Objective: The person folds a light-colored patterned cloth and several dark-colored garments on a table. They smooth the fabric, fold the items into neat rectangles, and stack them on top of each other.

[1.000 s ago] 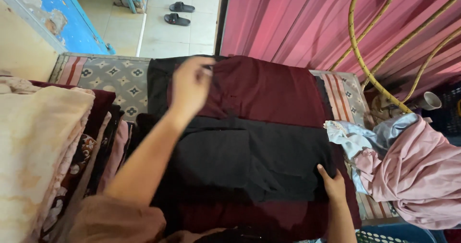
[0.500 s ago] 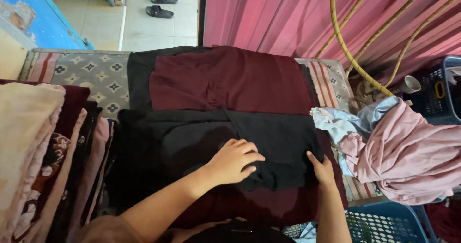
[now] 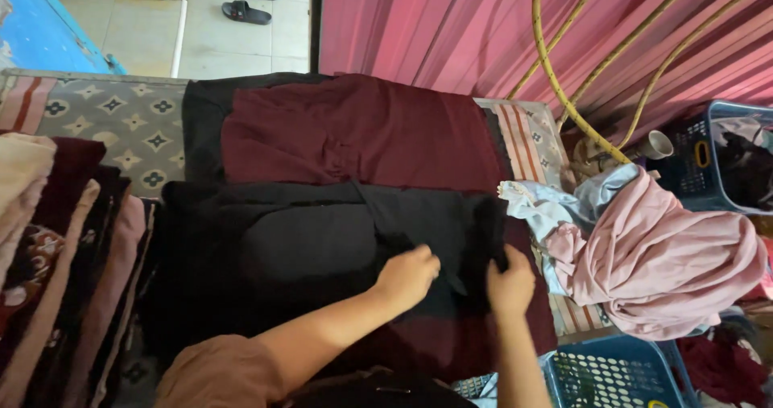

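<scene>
far left, a stack of folded fabrics [image 3: 56, 247] runs along my side, cream, dark red and pink edges showing. next to it the patterned mat [image 3: 113, 122] lies flat under everything, grey with diamond shapes. on the mat sits the maroon garment [image 3: 354, 130], spread wide, and across its near half lies the black cloth [image 3: 290, 239], doubled over, dead centre in front of me. my left hand [image 3: 407, 277] rests on that black cloth, fingers loosely curled downward against the fabric, and i can't tell whether it's pinching anything or just pressing. just beside it, my right hand [image 3: 510, 283] is clamped on the right edge of the black cloth, fingers closed around a bunched bit of it, knuckles up. a narrow dark strip of the fabric runs between my two hands. moving on right, a crumpled pale blue piece [image 3: 535, 202] lies at the mat's edge, touching the big pink bundle [image 3: 660, 263] heaped beside it. a yellow hose [image 3: 564, 70] loops over the pink curtain [image 3: 451, 29] behind. far right, a blue basket [image 3: 692, 162] holds dark laundry, and another blue basket [image 3: 612, 372] sits near my right forearm.
</scene>
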